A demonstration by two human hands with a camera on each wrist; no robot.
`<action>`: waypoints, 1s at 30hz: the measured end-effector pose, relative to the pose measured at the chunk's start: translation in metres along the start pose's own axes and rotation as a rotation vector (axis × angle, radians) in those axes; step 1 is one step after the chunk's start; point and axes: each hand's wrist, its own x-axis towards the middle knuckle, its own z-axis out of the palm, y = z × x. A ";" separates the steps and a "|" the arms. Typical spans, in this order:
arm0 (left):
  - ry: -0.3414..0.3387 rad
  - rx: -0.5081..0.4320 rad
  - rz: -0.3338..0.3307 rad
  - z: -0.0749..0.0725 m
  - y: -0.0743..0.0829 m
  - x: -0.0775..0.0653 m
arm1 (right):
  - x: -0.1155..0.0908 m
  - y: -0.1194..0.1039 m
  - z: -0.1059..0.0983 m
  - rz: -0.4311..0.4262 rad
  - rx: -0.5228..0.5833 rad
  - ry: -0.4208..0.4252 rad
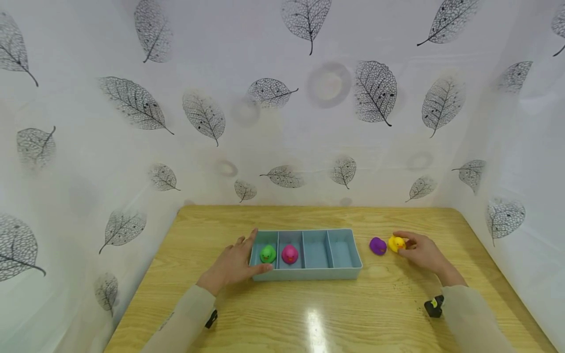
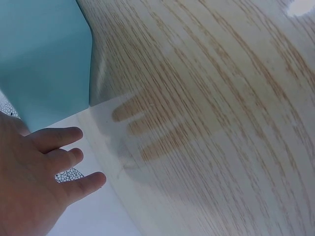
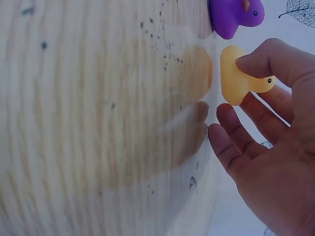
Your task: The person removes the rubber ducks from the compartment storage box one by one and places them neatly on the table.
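The yellow duck is pinched on the wooden surface by the right hand, just beside the purple duck, to the right of the blue tray. In the right wrist view the thumb is curled over the duck's back with a finger behind it, while the other fingers are spread loosely below. The left hand is laid flat against the tray's left end, fingers straight and slightly apart, nothing gripped.

For a clean lift, the pinch is best kept on the body of the yellow duck, and the duck raised straight up so the purple one is not nudged. The tray is best kept steadied by the left hand. The green duck and pink duck are seated in the two left compartments; the two right ones appear free.

Whether the yellow duck is resting on the surface or already clear of it cannot be told. In the left wrist view only a corner of the tray is shown, and its contents are hidden.
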 end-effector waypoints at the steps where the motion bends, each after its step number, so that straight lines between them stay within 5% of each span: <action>1: 0.000 0.000 0.001 0.000 0.000 0.000 | 0.000 0.000 0.000 0.003 0.003 -0.004; 30: -0.014 0.000 -0.022 0.001 0.001 0.000 | 0.000 0.001 0.001 0.008 0.030 -0.019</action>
